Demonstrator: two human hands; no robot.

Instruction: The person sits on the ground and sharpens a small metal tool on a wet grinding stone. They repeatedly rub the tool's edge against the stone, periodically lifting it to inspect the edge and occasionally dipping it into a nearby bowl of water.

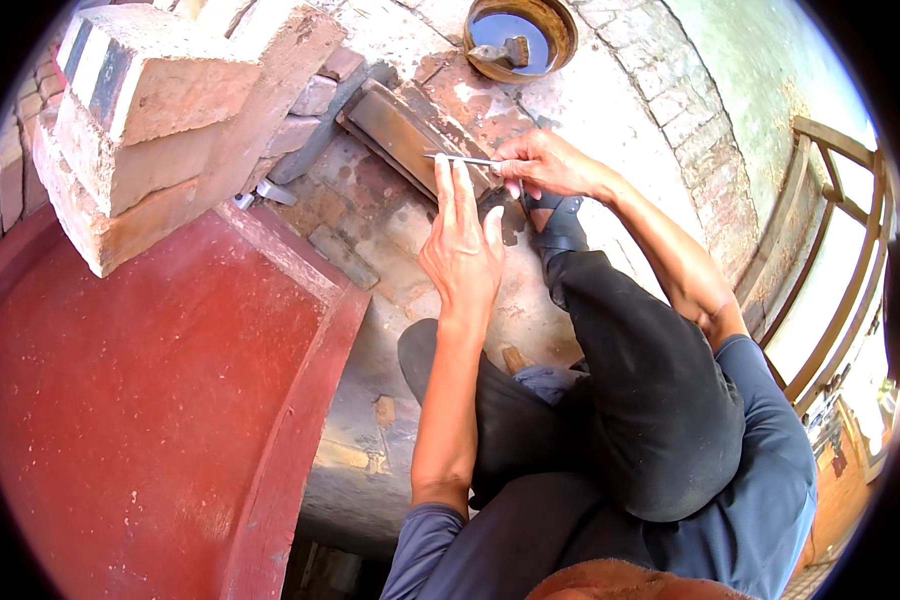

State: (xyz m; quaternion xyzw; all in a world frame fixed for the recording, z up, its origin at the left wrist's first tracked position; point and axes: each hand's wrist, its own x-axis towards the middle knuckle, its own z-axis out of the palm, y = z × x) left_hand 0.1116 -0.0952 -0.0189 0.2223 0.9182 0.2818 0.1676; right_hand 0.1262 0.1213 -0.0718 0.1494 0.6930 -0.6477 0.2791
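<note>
My right hand (538,160) grips a thin metal blade (462,158), held crosswise over a long, worn sharpening block (398,130) on the bricks. My left hand (460,235) has its index and middle fingers stretched onto the blade near its left end, with the thumb apart. Just beyond the block sits a round bowl (558,55) of dark water with a stone or brush-like piece (518,52) in it.
A stacked brick pillar (170,120) rises at the upper left, above a red painted slab (140,390) with a raised edge. My bent legs and sandalled foot (558,225) are beside the block. A wooden frame (805,260) stands at the right.
</note>
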